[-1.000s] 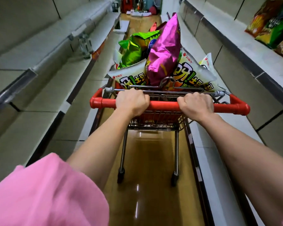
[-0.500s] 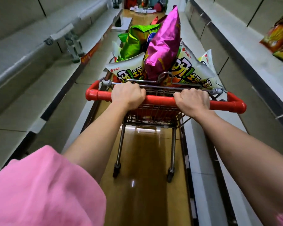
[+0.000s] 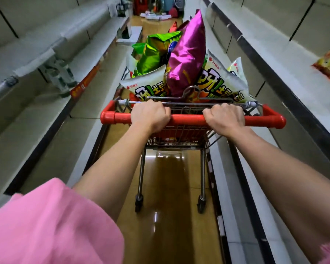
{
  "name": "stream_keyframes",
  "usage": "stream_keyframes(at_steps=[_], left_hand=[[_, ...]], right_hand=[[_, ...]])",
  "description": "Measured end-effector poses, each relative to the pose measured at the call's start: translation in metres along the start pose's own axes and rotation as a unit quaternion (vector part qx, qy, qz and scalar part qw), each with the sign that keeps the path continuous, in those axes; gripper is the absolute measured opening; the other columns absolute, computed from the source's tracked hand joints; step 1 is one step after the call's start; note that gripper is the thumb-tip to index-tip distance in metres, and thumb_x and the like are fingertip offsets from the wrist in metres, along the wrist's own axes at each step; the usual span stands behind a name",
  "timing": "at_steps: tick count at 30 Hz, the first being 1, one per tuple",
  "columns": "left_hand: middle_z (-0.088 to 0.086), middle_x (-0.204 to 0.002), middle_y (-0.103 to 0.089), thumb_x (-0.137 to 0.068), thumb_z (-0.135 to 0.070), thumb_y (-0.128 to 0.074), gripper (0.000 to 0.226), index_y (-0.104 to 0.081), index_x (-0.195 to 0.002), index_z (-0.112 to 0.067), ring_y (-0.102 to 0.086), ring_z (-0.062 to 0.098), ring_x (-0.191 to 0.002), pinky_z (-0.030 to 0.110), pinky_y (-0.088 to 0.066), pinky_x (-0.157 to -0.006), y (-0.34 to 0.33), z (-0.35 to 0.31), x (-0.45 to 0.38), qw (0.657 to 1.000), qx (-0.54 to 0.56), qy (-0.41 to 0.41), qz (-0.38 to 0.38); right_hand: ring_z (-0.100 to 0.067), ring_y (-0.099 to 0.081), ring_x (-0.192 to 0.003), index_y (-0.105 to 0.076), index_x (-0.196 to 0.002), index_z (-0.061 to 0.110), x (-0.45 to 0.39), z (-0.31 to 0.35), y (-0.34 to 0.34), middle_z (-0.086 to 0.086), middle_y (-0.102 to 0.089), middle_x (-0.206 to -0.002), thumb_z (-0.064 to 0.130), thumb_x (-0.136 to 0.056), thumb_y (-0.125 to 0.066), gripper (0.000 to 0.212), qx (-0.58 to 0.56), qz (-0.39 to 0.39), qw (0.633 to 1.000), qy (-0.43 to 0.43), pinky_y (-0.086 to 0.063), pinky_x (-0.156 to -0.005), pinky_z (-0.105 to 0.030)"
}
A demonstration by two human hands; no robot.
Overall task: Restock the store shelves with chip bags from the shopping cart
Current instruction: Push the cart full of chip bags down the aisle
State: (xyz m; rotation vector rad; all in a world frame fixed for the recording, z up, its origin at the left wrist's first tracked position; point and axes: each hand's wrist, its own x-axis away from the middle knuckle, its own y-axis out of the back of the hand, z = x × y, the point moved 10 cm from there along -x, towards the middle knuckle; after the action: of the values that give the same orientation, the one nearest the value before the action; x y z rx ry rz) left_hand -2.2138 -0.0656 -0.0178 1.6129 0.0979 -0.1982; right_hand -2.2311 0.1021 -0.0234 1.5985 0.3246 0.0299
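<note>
I'm rolling the cart point(image 3: 179, 134) further down the aisle, left hand point(image 3: 151, 116) and right hand point(image 3: 224, 119) both wrapped round its handle point(image 3: 187, 119); bags point(image 3: 187, 54) are riding inside, shelves point(image 3: 265, 60) sliding past, nothing restocked yet.

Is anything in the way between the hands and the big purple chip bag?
Only a little. Both the left hand and the right hand grip the red handle, and the cart's wire frame crosses the bottom of the purple chip bag. Its top is free to reach.

Glossy brown floor point(image 3: 171, 187), perhaps tiled.
</note>
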Motion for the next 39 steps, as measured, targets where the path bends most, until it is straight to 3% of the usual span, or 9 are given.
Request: stream_keyframes(at_steps=[8,16,26,32,35,39], left_hand=[[0.009,-0.078,-0.056,-0.096,-0.038,-0.03,0.044,-0.039,-0.057,-0.018,-0.054,0.028,-0.072,0.035,-0.043,-0.07,-0.027,0.011,-0.122,0.999,0.018,0.025,0.011],[0.009,-0.078,-0.053,-0.096,-0.036,-0.031,0.043,-0.037,-0.058,-0.019,-0.055,0.03,-0.075,0.036,-0.045,-0.073,-0.045,0.009,-0.228,0.999,0.027,0.023,-0.001],[0.014,-0.09,-0.065,-0.095,-0.036,-0.032,0.04,-0.048,-0.066,-0.014,-0.055,0.032,-0.077,0.034,-0.036,-0.066,-0.068,0.005,-0.352,1.0,0.01,0.0,-0.005],[0.012,-0.083,-0.062,-0.095,-0.036,-0.03,0.042,-0.041,-0.059,-0.017,-0.06,0.031,-0.08,0.035,-0.045,-0.072,-0.08,0.015,-0.408,1.0,0.015,0.003,0.003],[0.008,-0.076,-0.056,-0.095,-0.037,-0.03,0.043,-0.039,-0.057,-0.019,-0.054,0.028,-0.072,0.035,-0.047,-0.073,-0.085,0.019,-0.428,1.0,0.021,0.009,0.004],[0.003,-0.065,-0.048,-0.096,-0.037,-0.03,0.044,-0.04,-0.058,-0.018,-0.049,0.023,-0.063,0.033,-0.045,-0.065,-0.091,0.02,-0.445,1.0,0.012,-0.001,0.009]], right_hand=[[-0.033,-0.059,-0.094,-0.066,-0.097,0.007,-0.114,-0.027,-0.022,-0.019,-0.065,-0.104,0.035,-0.098,-0.028,0.047,-0.009,0.0,1.0,0.008,-0.03,-0.071,-0.035],[-0.033,-0.058,-0.095,-0.066,-0.097,0.008,-0.217,-0.062,-0.044,-0.018,-0.065,-0.105,0.035,-0.098,-0.027,0.048,-0.004,0.001,1.0,0.009,-0.03,-0.071,-0.035],[-0.034,-0.059,-0.097,-0.063,-0.095,0.013,-0.339,-0.099,-0.078,-0.015,-0.065,-0.105,0.033,-0.096,-0.024,0.044,0.036,0.019,0.999,0.015,-0.03,-0.07,-0.035],[-0.033,-0.059,-0.094,-0.061,-0.092,0.015,-0.392,-0.107,-0.091,-0.013,-0.065,-0.103,0.034,-0.096,-0.021,0.044,0.034,0.025,0.999,0.013,-0.028,-0.068,-0.037],[-0.033,-0.059,-0.092,-0.054,-0.083,0.018,-0.41,-0.11,-0.093,-0.013,-0.065,-0.1,0.034,-0.096,-0.022,0.038,0.025,0.018,0.999,0.013,-0.03,-0.069,-0.036],[-0.032,-0.059,-0.091,-0.059,-0.086,0.015,-0.423,-0.113,-0.091,-0.014,-0.065,-0.099,0.033,-0.098,-0.025,0.04,0.003,0.023,1.0,0.0,-0.031,-0.071,-0.037]])
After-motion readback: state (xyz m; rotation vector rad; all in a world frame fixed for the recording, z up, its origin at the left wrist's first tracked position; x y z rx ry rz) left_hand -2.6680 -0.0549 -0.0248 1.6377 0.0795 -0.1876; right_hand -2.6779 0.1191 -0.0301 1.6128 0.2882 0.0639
